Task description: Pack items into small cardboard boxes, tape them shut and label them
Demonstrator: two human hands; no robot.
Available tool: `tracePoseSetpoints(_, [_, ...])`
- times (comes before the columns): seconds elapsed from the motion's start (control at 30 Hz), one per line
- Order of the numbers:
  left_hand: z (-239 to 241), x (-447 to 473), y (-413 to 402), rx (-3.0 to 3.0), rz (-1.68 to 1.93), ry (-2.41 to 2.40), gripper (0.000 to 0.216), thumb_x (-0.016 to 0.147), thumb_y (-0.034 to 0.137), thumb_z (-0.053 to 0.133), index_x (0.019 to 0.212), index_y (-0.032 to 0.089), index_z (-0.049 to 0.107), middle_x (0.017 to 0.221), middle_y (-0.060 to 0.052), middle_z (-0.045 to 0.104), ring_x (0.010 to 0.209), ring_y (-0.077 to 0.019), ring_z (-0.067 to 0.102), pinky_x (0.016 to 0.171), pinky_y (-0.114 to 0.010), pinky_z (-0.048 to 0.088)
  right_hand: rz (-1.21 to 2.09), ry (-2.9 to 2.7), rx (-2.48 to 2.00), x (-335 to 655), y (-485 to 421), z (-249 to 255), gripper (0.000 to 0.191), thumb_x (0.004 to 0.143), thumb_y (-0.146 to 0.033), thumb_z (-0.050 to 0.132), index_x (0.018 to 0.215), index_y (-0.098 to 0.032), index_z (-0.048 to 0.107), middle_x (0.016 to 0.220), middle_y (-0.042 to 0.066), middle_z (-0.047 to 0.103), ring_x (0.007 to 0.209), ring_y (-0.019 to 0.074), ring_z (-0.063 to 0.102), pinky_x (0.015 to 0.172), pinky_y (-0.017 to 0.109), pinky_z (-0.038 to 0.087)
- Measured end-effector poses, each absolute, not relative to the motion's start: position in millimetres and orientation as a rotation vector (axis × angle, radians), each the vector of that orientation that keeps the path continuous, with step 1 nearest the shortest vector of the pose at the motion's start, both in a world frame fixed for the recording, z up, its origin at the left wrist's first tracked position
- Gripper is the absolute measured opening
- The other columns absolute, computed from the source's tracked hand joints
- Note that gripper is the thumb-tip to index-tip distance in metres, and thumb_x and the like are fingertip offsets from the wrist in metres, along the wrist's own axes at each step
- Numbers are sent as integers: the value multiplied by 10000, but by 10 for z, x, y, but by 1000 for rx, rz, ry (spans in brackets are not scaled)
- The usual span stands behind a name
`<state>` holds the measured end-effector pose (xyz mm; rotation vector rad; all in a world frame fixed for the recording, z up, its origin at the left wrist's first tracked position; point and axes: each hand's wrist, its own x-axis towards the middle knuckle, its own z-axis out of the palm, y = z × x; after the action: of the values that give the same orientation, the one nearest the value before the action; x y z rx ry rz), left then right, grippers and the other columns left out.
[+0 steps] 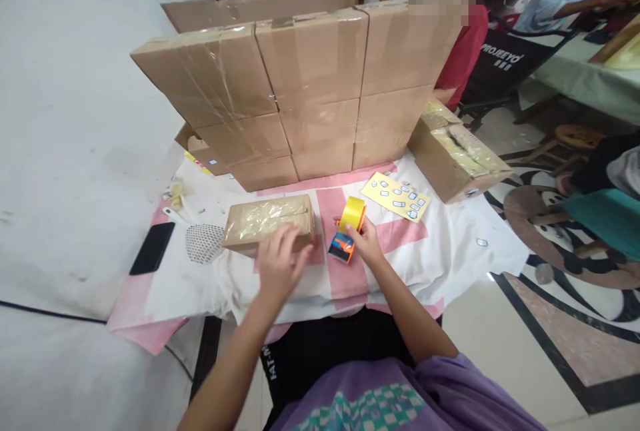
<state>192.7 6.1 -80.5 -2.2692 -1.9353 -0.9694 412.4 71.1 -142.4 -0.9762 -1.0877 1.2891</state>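
A small taped cardboard box (pixel 267 221) lies on the pink-and-white cloth (pixel 450 251) in front of me. My left hand (pixel 280 264) rests its spread fingers on the box's near edge. Just to the right, my right hand (pixel 367 241) grips an orange and blue tape dispenser (pixel 343 246) that carries a yellow roll of tape (pixel 353 212). The dispenser's lower end sits on the cloth beside the box.
A wall of stacked taped cartons (pixel 310 84) stands behind the small box. Another carton (pixel 457 158) lies at the right, a yellow sheet of stickers (pixel 395 196) before it. A black phone (pixel 153 248) and a dotted pouch (pixel 204 243) lie left. Other people sit beyond the cartons.
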Motion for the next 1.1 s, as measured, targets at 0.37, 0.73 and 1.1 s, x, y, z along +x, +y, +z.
tracePoseSetpoints(0.37, [-952, 2621, -185, -2334, -1661, -2351, 225, 877, 443, 721, 903, 235, 803, 1141, -102, 594, 1147, -281, 555, 1055, -454, 452, 843, -1412, -960, 4105, 382, -1062, 639, 966, -778, 362, 742, -238, 621, 666, 61, 644, 579, 209, 586, 565, 361, 461])
tracePoseSetpoints(0.73, [-833, 2654, -434, -2461, -1847, -2765, 379, 898, 512, 613, 768, 167, 699, 639, -13, 617, 628, -162, 577, 631, -268, 421, 800, -901, -1121, 4094, 516, -872, 528, 1005, -675, 424, 711, -244, 507, 613, -22, 517, 560, 154, 483, 538, 297, 406])
tracePoseSetpoints(1.1, [-860, 2605, -510, -2598, -1810, -2805, 368, 901, 498, 619, 749, 165, 655, 643, -11, 639, 606, -151, 575, 595, -247, 393, 1008, -614, -1190, 4015, 425, -855, 519, 852, -714, 601, 665, -245, 481, 579, -50, 501, 533, 131, 456, 511, 280, 389])
